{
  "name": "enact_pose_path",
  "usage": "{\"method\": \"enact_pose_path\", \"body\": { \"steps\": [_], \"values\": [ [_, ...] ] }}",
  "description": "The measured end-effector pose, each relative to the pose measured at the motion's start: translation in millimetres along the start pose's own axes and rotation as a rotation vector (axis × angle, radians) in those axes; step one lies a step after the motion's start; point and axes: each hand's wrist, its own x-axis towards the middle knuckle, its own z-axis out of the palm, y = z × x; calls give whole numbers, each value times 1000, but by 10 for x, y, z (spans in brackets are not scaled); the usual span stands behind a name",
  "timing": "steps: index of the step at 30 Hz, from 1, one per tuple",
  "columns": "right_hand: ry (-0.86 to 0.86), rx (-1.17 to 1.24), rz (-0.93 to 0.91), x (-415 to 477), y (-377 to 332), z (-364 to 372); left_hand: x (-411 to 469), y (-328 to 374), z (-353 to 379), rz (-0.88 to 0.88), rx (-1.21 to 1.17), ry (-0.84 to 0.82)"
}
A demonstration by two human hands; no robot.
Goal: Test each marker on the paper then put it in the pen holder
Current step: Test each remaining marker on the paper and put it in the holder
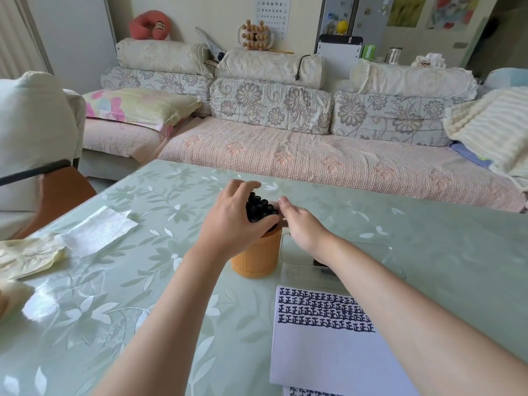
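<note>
Markers, all black and too tightly packed for an exact count, are bunched upright in one pen holder, their round ends standing well above its rim. The pen holder is a single orange cylinder with a woven-looking wall, and it is set on the table near the middle, just beside the left edge of one clear tray.

Two hands are seen. The left hand is wrapped over the bunch from the left, with its fingers curled round the far side of the markers and its thumb pressed against the near side. The right hand is brought in from the right with its fingers laid loosely against the right side of the bunch. Its thumb is hidden, so it cannot be told whether anything is pinched.

One sheet of white paper is laid on the near right of the table, and its upper part is filled with several rows of one repeated dark character. The edge of a second marked sheet is seen beneath it. A small dark object, partly covered by the right forearm, is held in the tray.

One white tissue is spread at the left.
</note>
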Motion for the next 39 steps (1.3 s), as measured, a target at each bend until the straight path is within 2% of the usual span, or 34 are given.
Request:
{"method": "enact_pose_path", "body": {
  "steps": [2, 6, 9, 13, 17, 19, 21, 24, 28, 35, 39],
  "values": [
    [32, -19, -64, -47, 9, -116, 17, 49, -13, 73, 106, -19],
    [90, -307, -140, -115, 51, -461, 46, 68, 16, 134, 204, -111],
    [74, -455, -65, -240, 150, -740, 45, 96, 34, 90, 234, -48],
    [15, -717, 32, -430, 292, -978, -14, 150, 62, 96, 329, -62],
    [-57, -944, 52, -527, 368, -1014, -170, 323, 78, 246, 315, 107],
    [-101, -1006, 68, -530, 402, -999, -302, 405, 121, 349, 264, 136],
    [-129, -1057, 93, -508, 446, -980, -458, 438, 209, 399, 201, 32],
    [-116, -1087, 97, -471, 494, -961, -684, 398, 343, 357, 120, -213],
    [-148, -1095, 141, -415, 514, -958, -872, 280, 432, 277, 191, -445],
    [-223, -1082, 115, -390, 498, -969, -1025, 249, 481, 209, 317, -713],
    [-177, -1098, 41, -431, 435, -947, -1036, 284, 503, 200, 355, -722]
  ]
}}
